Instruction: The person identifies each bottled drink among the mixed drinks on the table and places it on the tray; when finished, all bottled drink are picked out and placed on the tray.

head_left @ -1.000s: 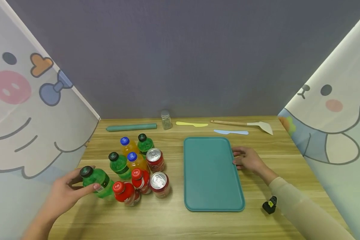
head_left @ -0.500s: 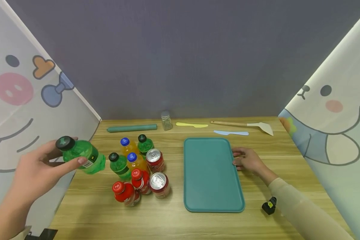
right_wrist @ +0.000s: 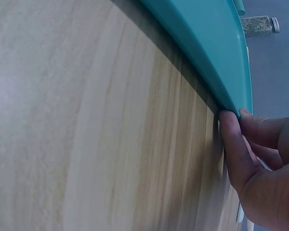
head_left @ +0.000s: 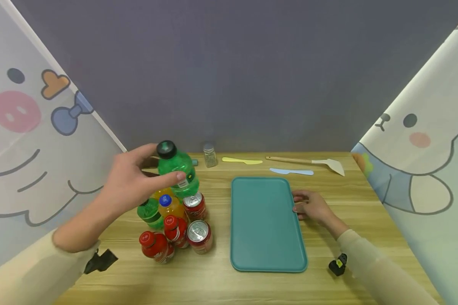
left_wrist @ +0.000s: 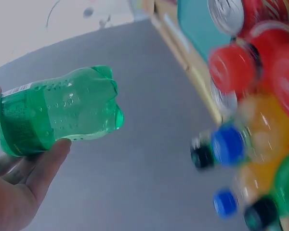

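Observation:
My left hand (head_left: pixel 131 180) grips a green soda bottle (head_left: pixel 177 169) with a black cap, held tilted above the far part of a bottle cluster. The left wrist view shows the raised bottle's (left_wrist: pixel 77 106) base, clear of the table. Below stand a green bottle (head_left: pixel 150 214), an orange drink bottle (head_left: pixel 171 207) with a blue cap, red-capped cola bottles (head_left: pixel 156 248) and red cans (head_left: pixel 199 237). The hand and bottle partly hide the rear bottles. My right hand (head_left: pixel 313 205) pinches the right rim of a teal tray (head_left: pixel 269 224), which lies flat.
Along the back lie a partly hidden teal roll (head_left: pixel 194 162), a spice jar (head_left: pixel 210 156), a yellow knife (head_left: pixel 242 161), a blue knife (head_left: pixel 291 171) and a spatula (head_left: pixel 309 161). Printed side walls and a grey back wall (head_left: pixel 229 76) enclose the table.
My left hand lifted the green bottle from the cluster's left side, swung it left, then carried it right and back over the cluster. The right hand stayed at the tray's rim.

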### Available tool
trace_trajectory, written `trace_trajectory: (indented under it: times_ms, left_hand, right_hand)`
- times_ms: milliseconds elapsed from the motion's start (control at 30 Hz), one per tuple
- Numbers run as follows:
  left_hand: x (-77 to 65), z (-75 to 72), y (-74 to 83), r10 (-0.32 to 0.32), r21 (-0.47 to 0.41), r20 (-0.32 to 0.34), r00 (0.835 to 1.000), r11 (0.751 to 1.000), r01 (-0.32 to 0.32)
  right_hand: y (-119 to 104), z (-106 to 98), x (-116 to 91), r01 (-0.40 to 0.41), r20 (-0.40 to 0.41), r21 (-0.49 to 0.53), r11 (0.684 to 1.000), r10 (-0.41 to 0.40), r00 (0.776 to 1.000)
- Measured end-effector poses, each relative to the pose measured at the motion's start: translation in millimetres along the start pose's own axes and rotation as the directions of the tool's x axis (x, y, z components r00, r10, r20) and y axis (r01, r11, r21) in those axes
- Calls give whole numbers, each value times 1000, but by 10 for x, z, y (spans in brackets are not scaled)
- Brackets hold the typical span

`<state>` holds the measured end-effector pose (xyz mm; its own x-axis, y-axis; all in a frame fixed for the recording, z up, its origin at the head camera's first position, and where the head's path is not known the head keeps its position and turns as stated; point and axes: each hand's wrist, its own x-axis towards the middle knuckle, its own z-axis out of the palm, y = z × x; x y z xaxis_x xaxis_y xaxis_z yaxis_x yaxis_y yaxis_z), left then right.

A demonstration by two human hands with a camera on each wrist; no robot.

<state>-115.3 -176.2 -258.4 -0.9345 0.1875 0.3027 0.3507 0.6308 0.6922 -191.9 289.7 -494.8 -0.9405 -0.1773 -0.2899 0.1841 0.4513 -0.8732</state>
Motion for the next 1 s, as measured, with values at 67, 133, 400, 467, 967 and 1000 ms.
trace_trajectory:
  times_ms: [67, 133, 400, 467, 967, 1000]
  left_hand:
    - [127, 150, 42, 17, -19, 59, 998, 1000, -16]
    - [253, 310, 59, 23, -40, 107, 994, 999, -19]
    - [656, 907, 65, -19, -115, 196, 980, 992, 42]
    - [740, 1045, 66, -43, -128, 213, 976, 989, 71]
    - [1190, 2016, 17, -190, -146, 259, 947, 961, 233]
    - [1200, 2077, 17, -199, -148, 259, 945, 959, 243]
  right_hand:
    - [6, -4, -7, 3, -1, -7, 1000, -3, 1000]
    - [13, -8, -14, 2, -8, -6, 1000, -3, 1000]
    - [23, 12, -12, 21, -16, -4, 1000, -21, 1000]
    - [35, 16, -1, 26, -24, -21, 999, -27, 999]
    - [43, 20, 10, 21, -40, -40, 999, -23, 999]
    - [40, 20, 13, 20, -39, -42, 999, -22, 999]
